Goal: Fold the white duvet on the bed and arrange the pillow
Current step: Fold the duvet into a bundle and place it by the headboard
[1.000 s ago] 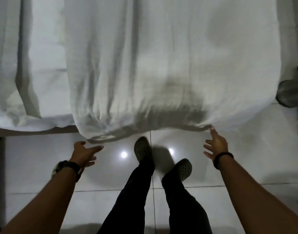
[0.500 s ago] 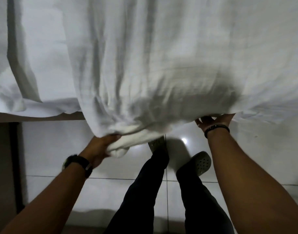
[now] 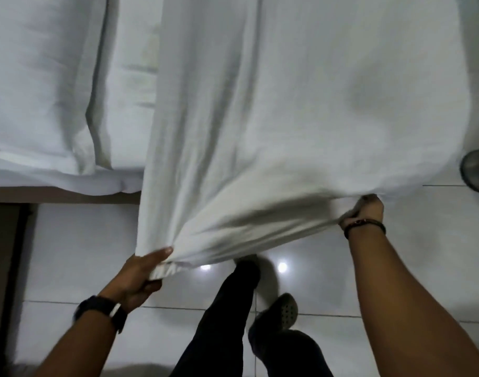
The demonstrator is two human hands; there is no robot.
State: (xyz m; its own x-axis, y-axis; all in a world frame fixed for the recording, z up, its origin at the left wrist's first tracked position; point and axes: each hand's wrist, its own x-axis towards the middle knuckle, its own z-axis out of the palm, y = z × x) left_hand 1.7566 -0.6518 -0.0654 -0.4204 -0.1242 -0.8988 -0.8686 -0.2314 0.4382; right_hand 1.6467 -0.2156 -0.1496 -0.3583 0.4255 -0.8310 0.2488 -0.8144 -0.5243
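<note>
The white duvet (image 3: 287, 118) hangs over the near edge of the bed (image 3: 50, 183) and fills the upper middle and right of the head view. My left hand (image 3: 143, 276) grips its bunched lower left corner, thumb on top. My right hand (image 3: 366, 213) clutches the lower right corner, fingers curled into the cloth. The hem sags between the two hands, lifted off the floor. No pillow is in view.
White sheets lie rumpled on the bed's left part (image 3: 42, 91). Glossy white floor tiles (image 3: 83, 240) are below, with my dark-trousered legs (image 3: 227, 322) and grey clogs (image 3: 284, 312). A round grey bin (image 3: 477, 170) stands at the right edge. A dark strip (image 3: 4, 268) runs down the left.
Both hands went from open below the hem to gripping the duvet's lower corners. They have since spread wider apart and the hem is drawn taut toward me.
</note>
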